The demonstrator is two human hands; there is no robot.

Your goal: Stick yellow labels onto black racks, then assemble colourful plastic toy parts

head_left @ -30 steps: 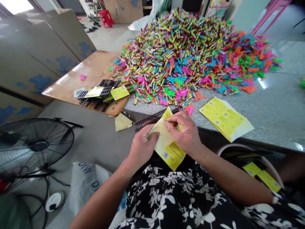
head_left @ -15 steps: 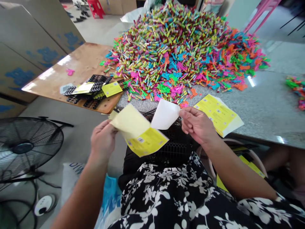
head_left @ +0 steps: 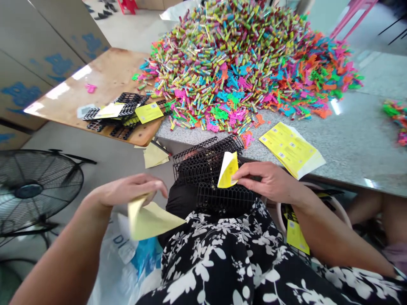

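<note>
My right hand [head_left: 265, 180] pinches a small yellow printed sticker [head_left: 229, 171] between thumb and fingertips; one side curls over and shows white. My left hand [head_left: 136, 188] is at the left with its fingers loosely stretched. Just under those fingers is a pale yellow backing sheet [head_left: 155, 222], bent and blurred by motion. Whether a finger still touches its upper corner is hard to make out. Black plastic grid racks [head_left: 206, 165] lie across my lap, below and between the hands. On the grey table edge, a stack of yellow label sheets [head_left: 289, 148] lies beyond my right hand.
A large heap of colourful small tubes and plastic toy guns [head_left: 235, 63] covers the table. More black racks with yellow labels [head_left: 127, 114] sit on a wooden board [head_left: 117, 67]. A fan [head_left: 32, 190] stands left. Discarded sheets [head_left: 154, 155] are on the floor; a bucket [head_left: 341, 207] is right.
The sticker in my right hand has come apart from the sheet, and the hand has moved slightly lower. My left hand has moved left, its fingers loosened; the backing sheet is lower, without the yellow part.
</note>
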